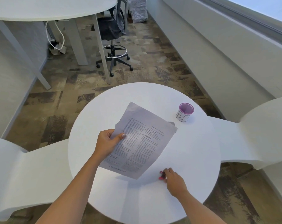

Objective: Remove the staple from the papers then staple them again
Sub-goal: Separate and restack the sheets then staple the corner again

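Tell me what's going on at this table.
A person's left hand holds a set of printed papers up over the round white table, thumb on the top sheet. The right hand is down on the tabletop, fingers curled on a small pink tool, probably the staple remover. A purple-rimmed cup stands at the far right, untouched.

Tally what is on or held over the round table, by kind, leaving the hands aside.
printed papers, held by the left hand: 1 bundle
small pink tool, at the fingertips of the right hand: 1
purple cup: 1
Total: 3
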Demonstrator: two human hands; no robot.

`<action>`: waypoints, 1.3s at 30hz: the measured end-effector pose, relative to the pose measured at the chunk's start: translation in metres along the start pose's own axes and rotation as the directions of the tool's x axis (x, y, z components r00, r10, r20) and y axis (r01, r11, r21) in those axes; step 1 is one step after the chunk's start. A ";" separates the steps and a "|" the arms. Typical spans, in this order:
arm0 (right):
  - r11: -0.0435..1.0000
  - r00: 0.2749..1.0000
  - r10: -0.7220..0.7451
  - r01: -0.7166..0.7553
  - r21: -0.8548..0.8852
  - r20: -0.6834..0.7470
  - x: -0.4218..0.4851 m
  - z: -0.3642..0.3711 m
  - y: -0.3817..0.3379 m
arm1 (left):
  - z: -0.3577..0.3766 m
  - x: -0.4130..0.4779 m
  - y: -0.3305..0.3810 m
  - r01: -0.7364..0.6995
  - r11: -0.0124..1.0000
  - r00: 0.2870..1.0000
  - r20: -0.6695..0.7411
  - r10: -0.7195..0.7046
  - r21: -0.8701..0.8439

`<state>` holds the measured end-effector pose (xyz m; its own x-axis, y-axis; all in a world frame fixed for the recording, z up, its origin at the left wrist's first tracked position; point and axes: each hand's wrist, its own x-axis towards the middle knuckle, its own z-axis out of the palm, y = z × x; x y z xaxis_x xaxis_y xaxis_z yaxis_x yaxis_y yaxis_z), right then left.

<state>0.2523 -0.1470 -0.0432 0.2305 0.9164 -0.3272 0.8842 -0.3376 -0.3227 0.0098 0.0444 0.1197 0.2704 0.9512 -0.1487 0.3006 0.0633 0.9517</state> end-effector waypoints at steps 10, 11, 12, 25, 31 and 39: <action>0.620 0.830 0.447 -0.018 0.785 -0.334 0.039 -0.116 -0.024 | 0.003 -0.002 0.000 -0.057 0.983 0.998 0.028 0.053 0.174; 0.642 0.817 0.431 0.021 0.766 -0.384 0.041 -0.132 -0.026 | 0.003 -0.002 0.001 -0.068 0.979 0.998 0.028 0.063 0.194; 0.689 0.801 0.395 0.066 0.722 -0.450 0.040 -0.148 -0.028 | 0.003 -0.002 0.001 -0.080 0.972 0.997 0.026 0.076 0.219; 0.961 0.733 -0.258 0.264 -0.086 -0.630 0.004 -0.222 -0.070 | 0.002 -0.011 0.035 -0.388 0.675 0.886 0.052 0.461 0.628; 0.960 0.697 -0.260 0.258 -0.104 -0.668 -0.004 -0.229 -0.077 | -0.005 -0.016 0.048 -0.502 0.563 0.803 0.112 0.586 0.657; 0.946 0.727 -0.312 0.293 -0.135 -0.612 -0.011 -0.233 -0.084 | -0.007 -0.018 0.054 -0.562 0.499 0.755 0.163 0.635 0.660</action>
<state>0.2696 -0.0784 0.1943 0.1398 0.9031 0.4061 0.9593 -0.0219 -0.2816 0.0144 0.0327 0.1759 0.5443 0.7094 0.4477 0.6020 -0.7020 0.3805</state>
